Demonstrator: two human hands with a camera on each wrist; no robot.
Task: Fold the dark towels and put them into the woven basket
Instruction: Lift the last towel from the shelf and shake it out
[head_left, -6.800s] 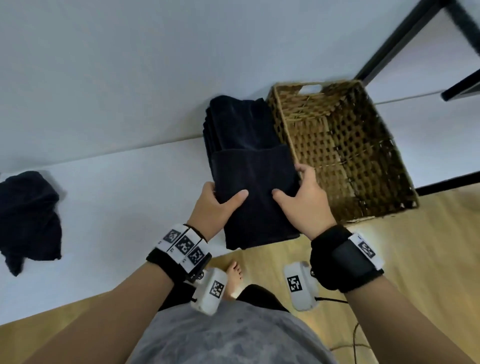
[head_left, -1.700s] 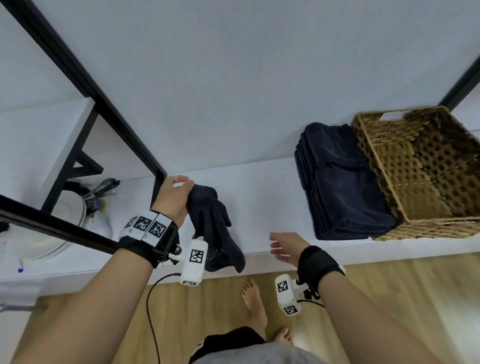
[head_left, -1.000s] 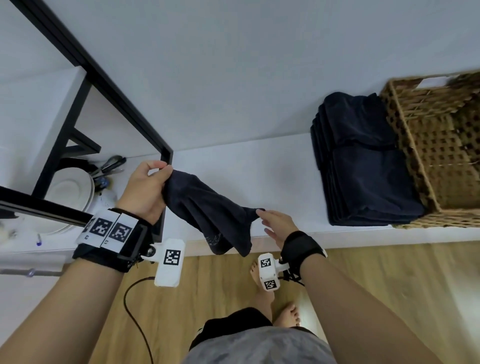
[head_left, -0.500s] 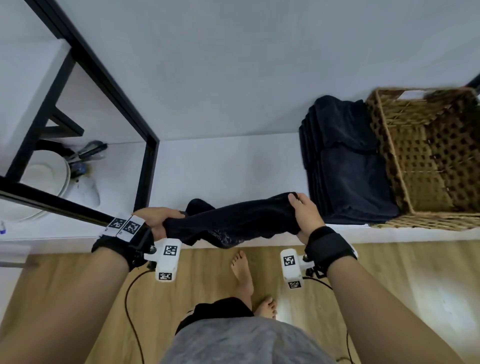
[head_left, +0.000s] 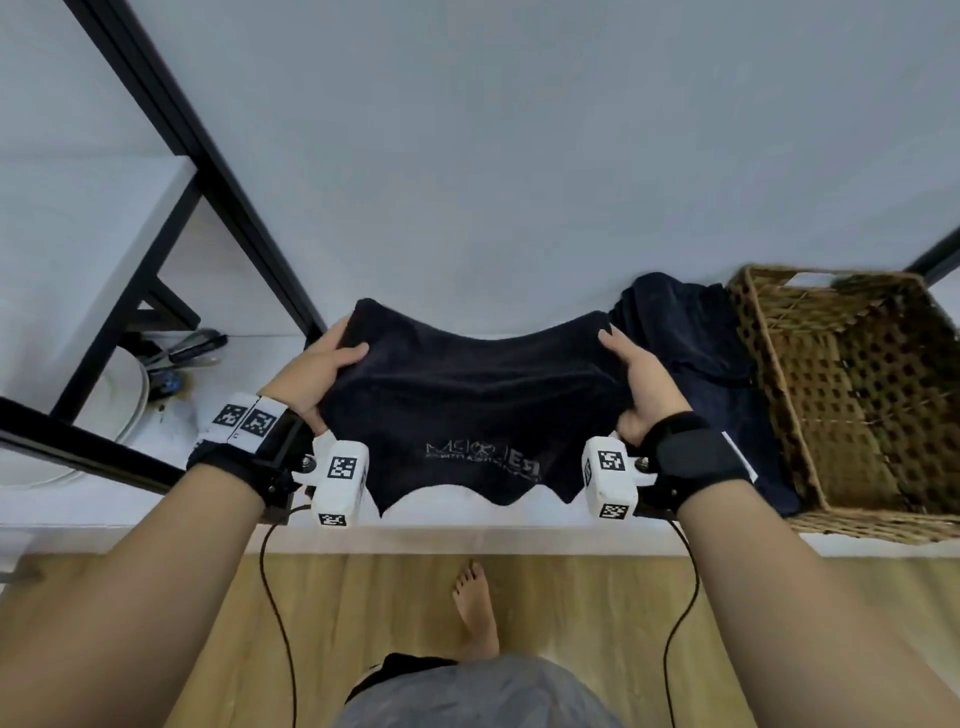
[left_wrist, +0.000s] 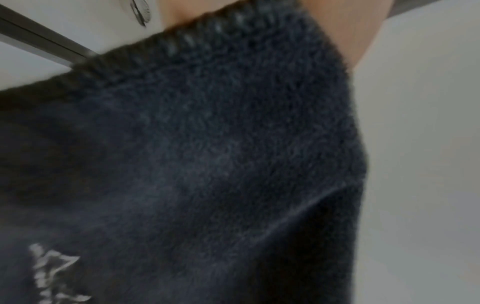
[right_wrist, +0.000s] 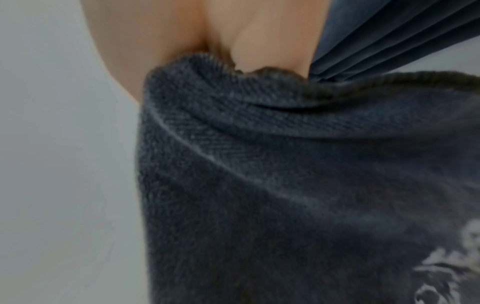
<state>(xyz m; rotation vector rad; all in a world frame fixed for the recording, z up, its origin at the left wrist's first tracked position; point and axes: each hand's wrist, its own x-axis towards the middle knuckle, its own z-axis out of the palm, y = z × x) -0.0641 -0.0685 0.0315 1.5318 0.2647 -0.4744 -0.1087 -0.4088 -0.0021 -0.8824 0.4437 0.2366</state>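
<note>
Dark towel (head_left: 467, 410) stretched out mid-frame
Left hand (head_left: 317, 374) and right hand (head_left: 639, 384) each grip a top corner; woven basket (head_left: 852, 395) sits far right.

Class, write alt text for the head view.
Both hands, left hand and right hand, hold a dark towel spread over a white shelf. Folded towels lie beside a basket.

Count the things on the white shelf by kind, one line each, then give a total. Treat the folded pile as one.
Towel held spread by both hands: 1
Pile of folded towels: 1
Woven basket: 1
White plate: 1
Total: 4
</note>
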